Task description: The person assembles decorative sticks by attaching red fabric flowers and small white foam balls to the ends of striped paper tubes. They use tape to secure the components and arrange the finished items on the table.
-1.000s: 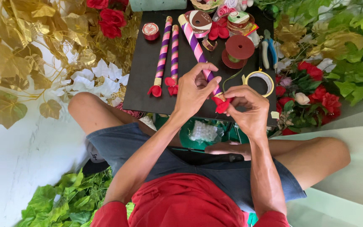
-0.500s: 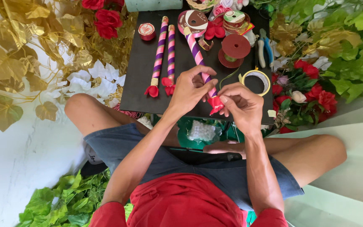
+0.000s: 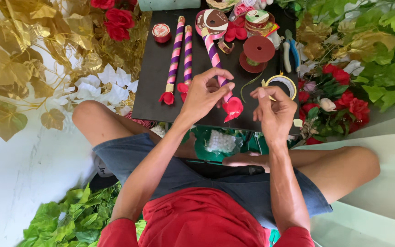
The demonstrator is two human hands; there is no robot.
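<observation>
My left hand (image 3: 205, 92) grips a stick wrapped in pink and purple ribbon (image 3: 214, 52), near its lower end. A red fabric rose (image 3: 232, 108) sits on that end, just right of my left fingers. My right hand (image 3: 275, 111) hovers a short way right of the rose, fingers curled, thumb and forefinger pinched on a small pale piece that I cannot identify. Two more wrapped sticks (image 3: 181, 51) with red roses lie on the black board (image 3: 151, 87) to the left.
Ribbon spools (image 3: 258, 49), a tape roll (image 3: 280, 83), blue pliers (image 3: 291, 55) and a small red tin (image 3: 161, 32) lie on the board. Gold leaves (image 3: 28, 59) and white petals sit left, red flowers (image 3: 344, 98) and green foliage right. My crossed legs are below.
My right hand has come off the red rose and moved a little to the right. The left hand keeps its hold on the stick.
</observation>
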